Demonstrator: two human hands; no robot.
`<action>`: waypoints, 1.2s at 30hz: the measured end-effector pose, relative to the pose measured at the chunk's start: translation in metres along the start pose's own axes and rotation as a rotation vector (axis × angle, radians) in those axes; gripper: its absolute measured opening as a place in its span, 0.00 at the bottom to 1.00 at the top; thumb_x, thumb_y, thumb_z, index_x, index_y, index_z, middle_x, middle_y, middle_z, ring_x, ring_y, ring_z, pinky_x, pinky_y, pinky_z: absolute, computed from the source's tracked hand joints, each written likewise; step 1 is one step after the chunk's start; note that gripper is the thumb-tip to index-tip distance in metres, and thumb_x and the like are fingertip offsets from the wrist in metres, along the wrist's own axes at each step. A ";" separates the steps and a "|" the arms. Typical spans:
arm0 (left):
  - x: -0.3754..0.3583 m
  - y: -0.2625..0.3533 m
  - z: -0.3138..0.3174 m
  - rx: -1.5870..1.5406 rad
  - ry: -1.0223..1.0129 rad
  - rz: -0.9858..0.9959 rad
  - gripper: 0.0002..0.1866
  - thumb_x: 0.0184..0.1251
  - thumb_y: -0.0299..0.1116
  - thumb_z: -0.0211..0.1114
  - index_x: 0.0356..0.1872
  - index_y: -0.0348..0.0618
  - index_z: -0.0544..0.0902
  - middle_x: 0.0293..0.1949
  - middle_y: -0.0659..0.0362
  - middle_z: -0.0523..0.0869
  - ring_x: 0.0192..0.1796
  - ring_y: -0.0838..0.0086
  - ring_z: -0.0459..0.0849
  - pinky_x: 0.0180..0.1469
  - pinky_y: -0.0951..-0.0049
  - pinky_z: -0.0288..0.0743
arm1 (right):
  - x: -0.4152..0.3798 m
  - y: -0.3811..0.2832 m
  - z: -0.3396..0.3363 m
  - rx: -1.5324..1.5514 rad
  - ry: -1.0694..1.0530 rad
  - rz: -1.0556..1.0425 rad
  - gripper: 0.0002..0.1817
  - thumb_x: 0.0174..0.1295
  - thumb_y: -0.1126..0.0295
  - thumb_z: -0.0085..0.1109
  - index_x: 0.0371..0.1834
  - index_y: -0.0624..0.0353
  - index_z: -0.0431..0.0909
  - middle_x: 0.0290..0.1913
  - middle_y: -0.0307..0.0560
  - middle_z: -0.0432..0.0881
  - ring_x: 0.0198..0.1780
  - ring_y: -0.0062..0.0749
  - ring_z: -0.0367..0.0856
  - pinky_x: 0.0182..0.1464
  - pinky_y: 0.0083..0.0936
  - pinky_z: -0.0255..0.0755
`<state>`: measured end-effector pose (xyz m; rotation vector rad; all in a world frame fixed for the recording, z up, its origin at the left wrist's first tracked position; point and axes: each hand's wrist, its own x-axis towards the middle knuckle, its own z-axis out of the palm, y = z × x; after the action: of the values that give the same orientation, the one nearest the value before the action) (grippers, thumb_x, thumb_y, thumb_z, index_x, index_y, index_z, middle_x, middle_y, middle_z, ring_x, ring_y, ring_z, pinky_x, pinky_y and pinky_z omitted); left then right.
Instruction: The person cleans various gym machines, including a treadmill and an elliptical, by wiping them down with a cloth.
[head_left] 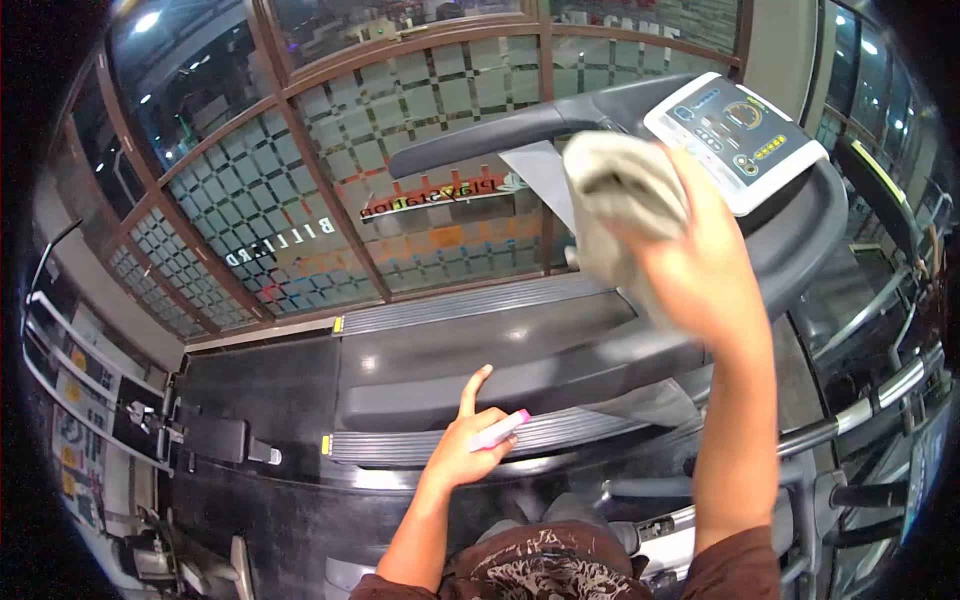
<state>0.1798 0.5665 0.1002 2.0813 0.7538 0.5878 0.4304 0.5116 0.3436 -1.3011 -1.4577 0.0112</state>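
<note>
My right hand (705, 275), raised and smeared by motion, grips a crumpled off-white cloth (605, 235) in front of the treadmill's console (735, 140). The cloth overlaps the far handrail (480, 137) in this view. Lower down, my left hand (462, 450) has its fingers curled round a small white item with a pink end (498, 431), shaped like a slim bottle or tube. Its index finger points up over the near handrail (420, 397). Beneath both rails runs the dark treadmill belt (430, 350).
Brown-framed windows (430, 90) with frosted squares and lettering stand behind the treadmill. To the left are a bench seat (215, 440) and a white-railed rack (85, 365). More gym equipment (870, 410) crowds the right side.
</note>
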 end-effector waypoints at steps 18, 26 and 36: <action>0.015 0.018 0.024 0.024 0.215 0.012 0.07 0.54 0.26 0.75 0.34 0.42 0.87 0.33 0.59 0.88 0.80 0.50 0.56 0.71 0.55 0.63 | 0.096 0.371 -0.410 -1.595 0.054 0.400 0.33 0.56 0.74 0.61 0.69 0.53 0.68 0.64 0.60 0.72 0.64 0.60 0.74 0.65 0.51 0.68; 0.019 0.020 0.033 0.093 0.247 -0.002 0.08 0.52 0.26 0.76 0.33 0.43 0.87 0.32 0.60 0.88 0.80 0.49 0.54 0.71 0.54 0.63 | 0.065 0.384 -0.374 -1.566 0.170 0.564 0.29 0.60 0.72 0.56 0.67 0.48 0.67 0.65 0.50 0.72 0.59 0.72 0.74 0.59 0.54 0.76; 0.012 0.016 0.023 0.000 0.185 -0.001 0.08 0.53 0.27 0.77 0.34 0.43 0.86 0.46 0.53 0.88 0.82 0.48 0.50 0.71 0.55 0.63 | 0.043 0.312 -0.306 -1.476 0.051 0.699 0.24 0.64 0.65 0.51 0.65 0.47 0.72 0.64 0.54 0.76 0.60 0.61 0.81 0.60 0.52 0.76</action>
<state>0.2074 0.5547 0.1023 2.0452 0.8593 0.7872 0.8648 0.4764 0.2933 -2.8918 -0.7427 -0.7450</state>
